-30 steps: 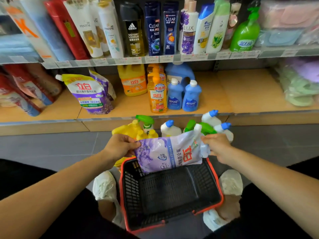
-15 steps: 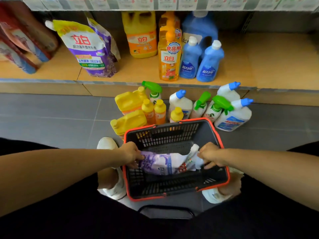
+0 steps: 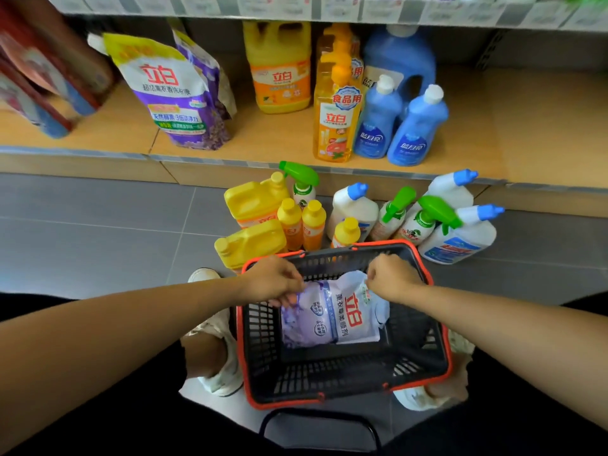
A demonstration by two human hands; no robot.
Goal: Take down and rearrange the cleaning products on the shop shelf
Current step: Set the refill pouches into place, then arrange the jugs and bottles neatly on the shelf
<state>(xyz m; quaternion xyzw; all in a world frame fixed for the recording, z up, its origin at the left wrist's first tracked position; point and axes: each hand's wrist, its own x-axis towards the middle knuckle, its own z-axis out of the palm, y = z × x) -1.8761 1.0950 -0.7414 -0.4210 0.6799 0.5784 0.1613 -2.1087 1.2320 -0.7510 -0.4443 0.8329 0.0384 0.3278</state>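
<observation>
A lilac and white detergent refill pouch (image 3: 329, 315) lies flat on the bottom of a black shopping basket with a red rim (image 3: 441, 327) that stands on the floor between my feet. My left hand (image 3: 274, 281) pinches the pouch's upper left corner. My right hand (image 3: 391, 278) has its fingers curled on the upper right corner by the spout. On the low shelf stand two purple pouches (image 3: 171, 93), a yellow jug (image 3: 279, 70), an orange pump bottle (image 3: 335, 120) and blue bottles (image 3: 418, 130).
On the grey tile floor beyond the basket stand yellow jugs (image 3: 253, 202), small yellow bottles (image 3: 312, 222), green-topped spray bottles (image 3: 301, 182) and white bottles with blue caps (image 3: 460, 235). Red packs (image 3: 42, 77) lean at the shelf's left. The shelf's right part (image 3: 539, 126) is bare wood.
Both hands lowered the pouch from above the basket down into it; it now lies flat on the bottom. The view tilted down, so the upper shelf left the frame.
</observation>
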